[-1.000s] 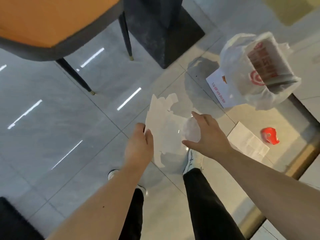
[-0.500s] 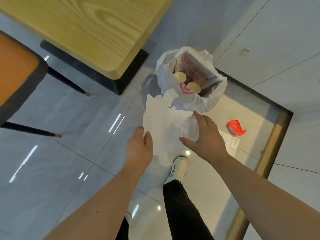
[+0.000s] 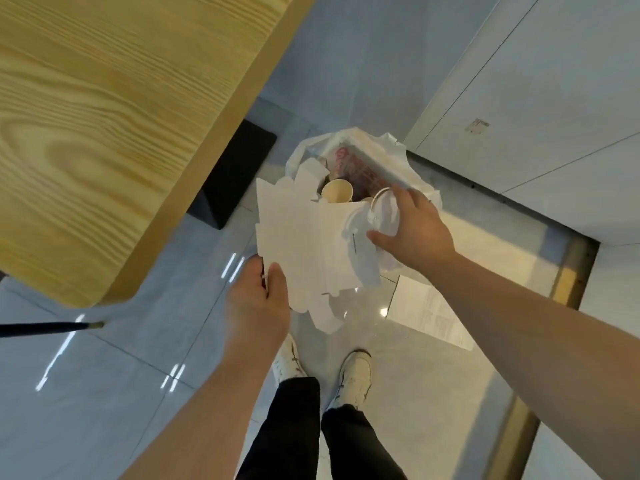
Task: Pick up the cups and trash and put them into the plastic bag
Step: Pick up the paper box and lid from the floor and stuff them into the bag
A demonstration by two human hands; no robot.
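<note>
A white plastic bag with red print stands open on the floor by the wall. A tan paper cup lies inside it. My left hand pinches the lower edge of a large flattened white paper carton, which reaches up over the bag's near rim. My right hand grips a clear plastic cup on its side, just above the bag's near edge. A white printed sheet lies on the floor below my right forearm.
A wooden table top fills the upper left, with its dark base on the floor beside the bag. A black chair leg pokes in at the left. My two white shoes stand on grey tiles; a brass floor strip runs at right.
I have stepped closer to the bag. Both hands have carried the carton and the clear cup forward, up to the bag's mouth. The red object on the floor has left the view.
</note>
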